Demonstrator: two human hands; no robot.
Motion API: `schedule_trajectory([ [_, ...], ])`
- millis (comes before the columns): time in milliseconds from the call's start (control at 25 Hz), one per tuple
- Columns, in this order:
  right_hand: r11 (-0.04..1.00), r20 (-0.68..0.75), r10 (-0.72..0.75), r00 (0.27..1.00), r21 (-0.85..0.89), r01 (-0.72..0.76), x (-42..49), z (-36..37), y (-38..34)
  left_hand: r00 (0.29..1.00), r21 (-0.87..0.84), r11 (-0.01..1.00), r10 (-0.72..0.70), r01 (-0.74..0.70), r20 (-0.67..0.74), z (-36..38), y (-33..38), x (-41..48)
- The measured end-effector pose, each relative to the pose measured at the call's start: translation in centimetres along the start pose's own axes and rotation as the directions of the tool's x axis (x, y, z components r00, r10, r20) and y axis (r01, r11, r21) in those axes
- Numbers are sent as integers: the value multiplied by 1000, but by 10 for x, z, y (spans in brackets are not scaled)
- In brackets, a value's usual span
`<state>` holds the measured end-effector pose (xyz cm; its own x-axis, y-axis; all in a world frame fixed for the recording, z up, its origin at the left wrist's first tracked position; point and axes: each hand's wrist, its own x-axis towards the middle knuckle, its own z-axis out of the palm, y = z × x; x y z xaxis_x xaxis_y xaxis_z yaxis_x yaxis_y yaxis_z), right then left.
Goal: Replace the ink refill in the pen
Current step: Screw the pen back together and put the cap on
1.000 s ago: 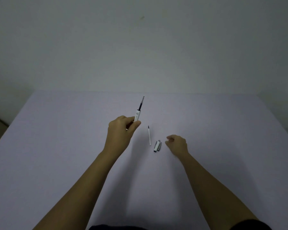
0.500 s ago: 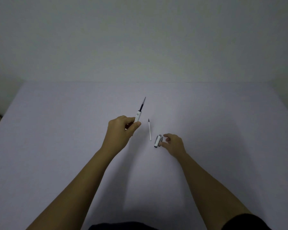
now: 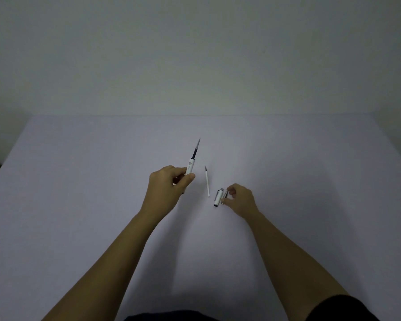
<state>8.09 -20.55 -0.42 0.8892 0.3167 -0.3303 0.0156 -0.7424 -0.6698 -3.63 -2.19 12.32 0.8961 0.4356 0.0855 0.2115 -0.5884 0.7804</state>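
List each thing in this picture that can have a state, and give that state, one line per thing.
Pen: cap off, held tilted above the table, dark refill showing.
Loose refill: lying flat on the table.
Cap: off the pen, lying on the table.
Left hand: gripping the pen.
Right hand: fingertips at the cap.

pen barrel [image 3: 190, 166]: white, dark refill sticking out its top, tilted up in my left hand | spare refill [image 3: 207, 183]: thin, white, flat on bench | cap [image 3: 218, 197]: white-silver, just beside it
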Motion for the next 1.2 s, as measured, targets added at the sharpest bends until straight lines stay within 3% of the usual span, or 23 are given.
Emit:
schedule_trajectory([
  [160, 998, -74, -10, 997, 65, 15, -8, -6, -6, 1000, -5, 1000, -2, 2, -3, -1, 1, -5],
  [240, 979, -144, -53, 988, 187, 80, -14, -16, -22, 1000, -14, 1000, 14, -15, -9, -2, 2, -9],
  [400, 803, -346, -90, 934, 530, 274, -28, -47, -82, 999, -13, 999, 39, -40, -31, -3, 5, -17],
  [520, 632, -319, -107, 942, 709, 312, -41, -63, -117, 997, 24, 997, 70, -69, -16, -3, 9, -25],
  [760, 548, -281, -180, 943, 767, 334, -59, -72, -137, 995, 71, 993, 94, -93, -15, -9, 16, -35],
  [1200, 550, -295, -217, 930, 750, 367, -71, -76, -143, 990, 101, 986, 136, -132, -31, -17, 24, -41],
])
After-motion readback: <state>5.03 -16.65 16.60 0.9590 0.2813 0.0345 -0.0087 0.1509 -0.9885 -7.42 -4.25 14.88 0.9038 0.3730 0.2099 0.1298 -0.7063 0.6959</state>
